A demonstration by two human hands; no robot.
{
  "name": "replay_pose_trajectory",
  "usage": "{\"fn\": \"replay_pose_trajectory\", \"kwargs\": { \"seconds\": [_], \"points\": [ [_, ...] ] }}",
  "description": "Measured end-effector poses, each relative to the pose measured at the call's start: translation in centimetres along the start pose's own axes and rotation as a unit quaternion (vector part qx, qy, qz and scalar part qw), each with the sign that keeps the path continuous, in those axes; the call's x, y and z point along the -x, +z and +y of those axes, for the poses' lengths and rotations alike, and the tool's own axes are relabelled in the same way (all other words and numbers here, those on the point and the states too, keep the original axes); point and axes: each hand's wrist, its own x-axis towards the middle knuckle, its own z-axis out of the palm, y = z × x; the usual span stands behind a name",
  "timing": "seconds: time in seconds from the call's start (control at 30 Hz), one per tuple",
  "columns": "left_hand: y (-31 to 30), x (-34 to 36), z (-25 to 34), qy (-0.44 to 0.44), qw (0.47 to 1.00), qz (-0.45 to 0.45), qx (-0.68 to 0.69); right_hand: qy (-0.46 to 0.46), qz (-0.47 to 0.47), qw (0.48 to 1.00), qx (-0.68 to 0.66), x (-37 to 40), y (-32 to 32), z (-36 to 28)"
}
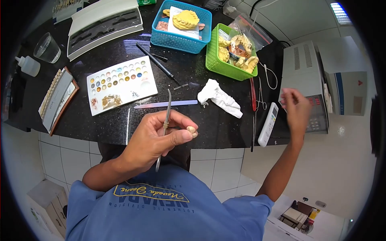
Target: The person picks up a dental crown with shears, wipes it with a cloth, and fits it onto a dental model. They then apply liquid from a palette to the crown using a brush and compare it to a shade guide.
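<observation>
My left hand is closed in front of the bench's near edge. Its thumb and fingertips pinch a small tooth-coloured dental crown piece. Tucked between the fingers of the same hand is a slim metal tool with a curved tip and a brass-coloured part midway. On the right, my right hand is raised by the control panel of a grey bench furnace. Its fingers are slightly blurred and bent, a little apart, with nothing seen in them. A white remote control lies just left of it.
Beyond my left hand lie a paint palette, a lilac stick, a black-handled brush and a crumpled white tissue. Blue and green baskets hold dental casts. Red-handled tweezers and scissor-like forceps lie right.
</observation>
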Motion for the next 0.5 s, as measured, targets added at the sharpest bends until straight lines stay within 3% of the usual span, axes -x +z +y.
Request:
{"fn": "replay_pose_trajectory", "kwargs": {
  "seconds": [0.07,0.13,0.2,0.3,0.4,0.47,0.5],
  "points": [
    [0.1,-0.6,-0.3,-0.007,1.000,-0.002,0.002,-0.015,-0.034,0.999,0.032,1.8,2.2,0.7],
    [0.3,-1.1,-0.8,-0.014,1.000,-0.001,0.002,-0.063,-0.007,0.998,-0.001,2.5,4.8,1.2],
    [0.6,-1.7,-1.2,0.007,0.999,-0.012,0.032,-0.052,0.000,0.996,-0.066,2.2,7.1,1.5],
    [1.2,-1.9,-1.0,0.003,1.000,-0.003,0.031,-0.157,0.048,0.983,0.075,0.6,9.4,1.9],
    [1.0,-1.7,-1.0,0.008,0.999,0.000,0.033,-0.129,0.065,0.982,0.125,0.9,8.0,2.3],
    [1.0,-1.7,-0.8,0.004,0.999,-0.009,0.038,-0.027,0.073,0.997,0.024,2.0,6.4,2.0],
    [0.9,-1.8,-1.0,0.007,0.999,-0.015,0.047,-0.044,0.100,0.994,-0.025,2.8,5.7,1.8]
  ]
}}
